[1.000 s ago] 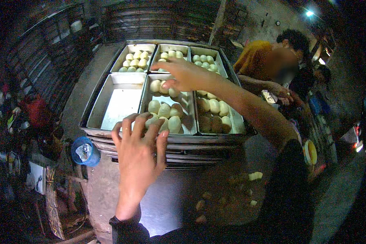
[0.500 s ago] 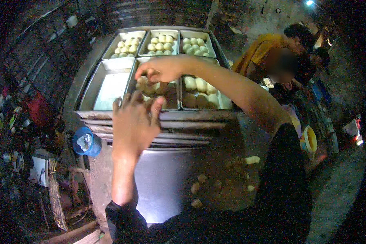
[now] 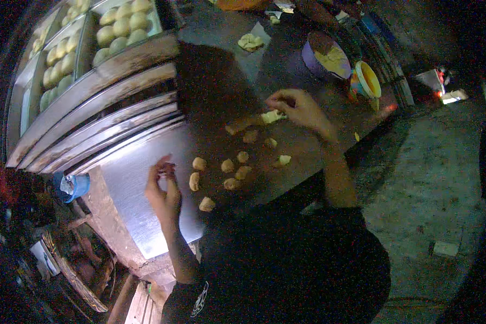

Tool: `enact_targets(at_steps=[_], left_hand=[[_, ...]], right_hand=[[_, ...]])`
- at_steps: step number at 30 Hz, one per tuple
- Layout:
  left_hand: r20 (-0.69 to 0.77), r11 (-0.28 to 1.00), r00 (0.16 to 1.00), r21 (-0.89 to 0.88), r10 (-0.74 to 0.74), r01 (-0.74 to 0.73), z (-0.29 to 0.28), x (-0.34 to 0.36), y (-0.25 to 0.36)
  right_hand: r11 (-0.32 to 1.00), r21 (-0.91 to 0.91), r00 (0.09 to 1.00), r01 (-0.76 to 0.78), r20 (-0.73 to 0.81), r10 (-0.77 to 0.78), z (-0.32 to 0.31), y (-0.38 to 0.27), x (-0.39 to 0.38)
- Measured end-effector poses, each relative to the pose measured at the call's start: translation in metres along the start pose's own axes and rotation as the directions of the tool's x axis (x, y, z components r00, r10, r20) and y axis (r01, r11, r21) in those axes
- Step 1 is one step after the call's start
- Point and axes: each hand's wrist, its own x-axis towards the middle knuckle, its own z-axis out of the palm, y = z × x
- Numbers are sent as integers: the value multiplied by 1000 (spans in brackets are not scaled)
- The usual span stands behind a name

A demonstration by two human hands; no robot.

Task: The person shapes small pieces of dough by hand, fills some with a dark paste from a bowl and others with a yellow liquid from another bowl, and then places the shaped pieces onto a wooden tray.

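Observation:
My left hand [image 3: 163, 191] hovers above the bright metal sheet on the worktable, its fingers loosely bent and apart, with nothing visible in them. Further right, my right hand [image 3: 303, 112] reaches over a pale strip of dough [image 3: 273, 116]. Its index finger and thumb are spread around the strip's near side; whether they touch it is hard to see. A browner length of dough [image 3: 242, 127] lies just left of that strip. Between my hands several small dough lumps are scattered, among them one lump [image 3: 199, 163] near my left hand and a paler piece [image 3: 284, 160].
At the upper left, baking trays [image 3: 100, 56] of dough balls [image 3: 121, 27] rest on a stack of trays [image 3: 108, 116]. Beyond my right hand stand a purple tub [image 3: 310, 56] and a yellow-rimmed bucket [image 3: 369, 80]. More dough [image 3: 250, 42] lies farther back. A blue bucket [image 3: 76, 187] is at left.
The view has swung right, so the trays now sit at the upper left. Both hands have left the trays; the right is now over the dough strip, the left over the metal sheet.

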Motion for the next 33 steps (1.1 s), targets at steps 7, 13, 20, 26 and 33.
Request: enact_targets(at_steps=[7, 13, 20, 26, 33], left_hand=[[344, 977, 914, 66, -215, 205, 105, -56, -3], [210, 993, 974, -56, -89, 102, 218, -81, 59], [169, 906, 979, -421, 114, -33, 370, -114, 165], [-42, 525, 564, -314, 825, -791, 452, -85, 233], [-261, 98, 746, -911, 612, -400, 533, -68, 175]], right_hand=[[984, -48, 954, -169, -258, 151, 169, 187, -92], [755, 651, 972, 80, -218, 85, 89, 122, -120], [686, 597, 826, 415, -563, -9, -57, 178, -176], [127, 972, 953, 197, -221, 208, -133, 214, -212], [436, 876, 944, 208, -297, 146, -168, 171, -180]])
